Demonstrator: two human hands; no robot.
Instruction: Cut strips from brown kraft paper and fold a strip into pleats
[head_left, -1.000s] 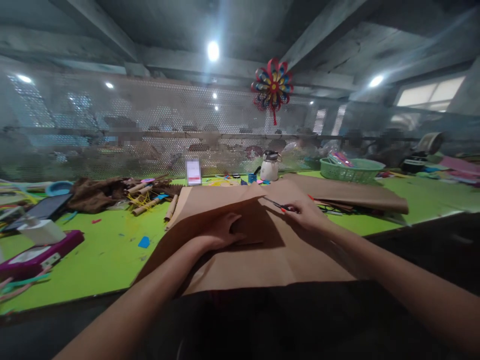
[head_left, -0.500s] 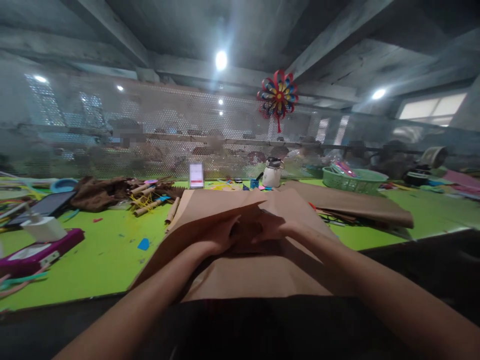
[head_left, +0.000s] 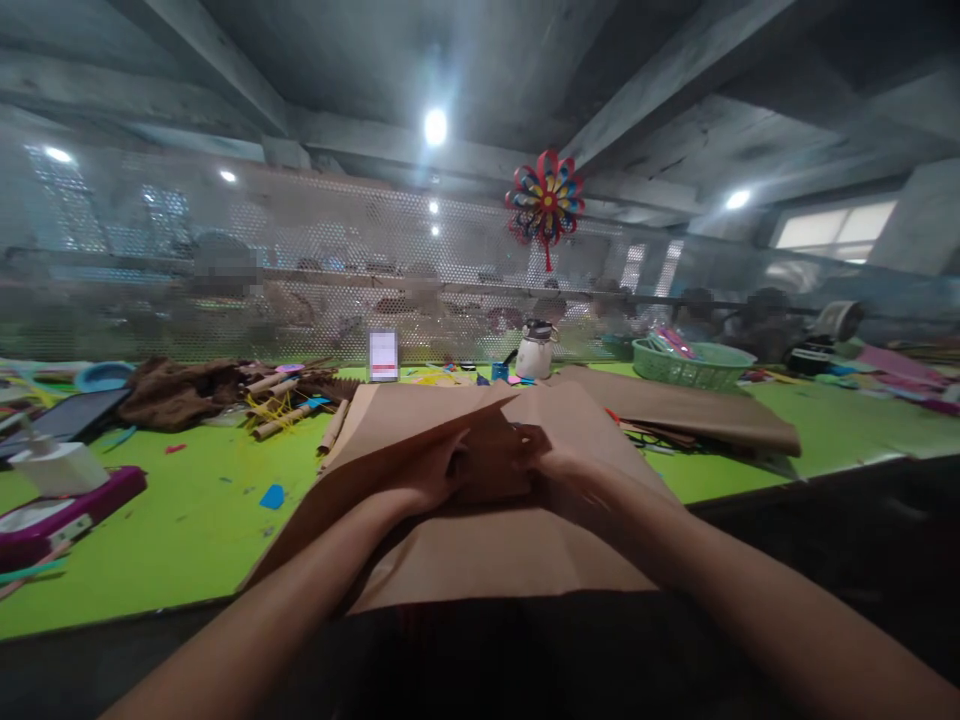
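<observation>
A large sheet of brown kraft paper [head_left: 487, 555] lies in front of me, its near edge over the table's front edge and its left side lifted into a curling flap. My left hand [head_left: 439, 475] is under that flap, fingers curled and closed on the paper; part of them is hidden by it. To its right, my right hand [head_left: 541, 455] has its fingers bent and pressed together against a folded part of the same paper between the two hands. The right fingertips are dim and partly hidden.
On the green table stand a phone [head_left: 382, 354], a white kettle [head_left: 535, 350] and a green basket [head_left: 694, 362]. Brown paper rolls [head_left: 281, 410] and a purple power strip [head_left: 112, 505] are at left. More folded brown paper [head_left: 697, 410] lies at right.
My right hand has risen slightly, and its fingers are now more curled at the paper. The left hand stays under the flap. The whole view has shifted a little.
</observation>
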